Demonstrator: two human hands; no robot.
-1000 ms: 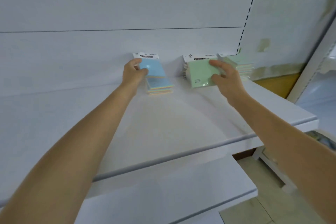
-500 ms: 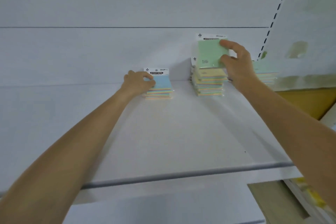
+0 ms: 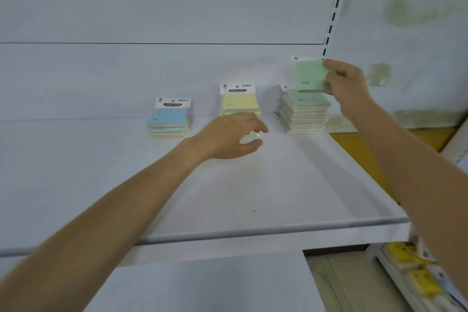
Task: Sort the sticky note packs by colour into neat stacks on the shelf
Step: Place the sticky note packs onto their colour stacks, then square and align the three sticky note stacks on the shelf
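here right hand point(image 3: 348, 83) holds green pack point(image 3: 311, 74) upright, header up.

Three stacks of sticky note packs sit at the far edge of the white shelf point(image 3: 253, 185): a blue-topped stack point(image 3: 167, 121) left, a yellow-topped stack point(image 3: 239, 102) middle, a green stack point(image 3: 304, 115) right. The right hand point(image 3: 348, 83) pinches a green pack point(image 3: 310, 75) above the green stack; the left hand point(image 3: 233, 138), fingers spread, covers the yellow-topped stack's near side.

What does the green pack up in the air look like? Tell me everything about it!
The green sticky note pack is a flat square pad with a pale green face, a white header card on top and a few tiny dark marks near its lower left. It looks wrapped in clear film. The right hand pinches its right edge, holding it tilted in the air just above the green-topped stack, apart from it.
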